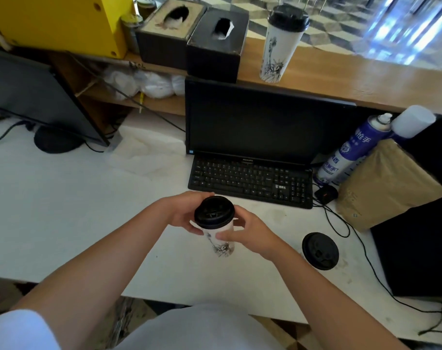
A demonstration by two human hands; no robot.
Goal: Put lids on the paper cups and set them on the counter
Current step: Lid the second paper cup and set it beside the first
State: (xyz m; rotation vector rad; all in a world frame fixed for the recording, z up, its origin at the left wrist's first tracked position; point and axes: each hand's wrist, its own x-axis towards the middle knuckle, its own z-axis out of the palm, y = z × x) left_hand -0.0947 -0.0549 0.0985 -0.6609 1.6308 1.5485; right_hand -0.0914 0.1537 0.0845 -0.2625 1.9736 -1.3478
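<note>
holding a cup (220, 238) over the desk (63, 210), near the keyboard (250, 180), both hands wrap it. the left hand (182, 213) curls round the top just under the lid (214, 212). the right hand (250, 233) grips the wall lower down, thumb across the front, likely steadying it while the lid seats. whether the lid is fully snapped on i cannot tell. a second cup (280, 49), lidded, stands on the counter (341, 79), so this one probably goes beside it. a spare lid (320, 250) lies on the desk to the right.
</note>
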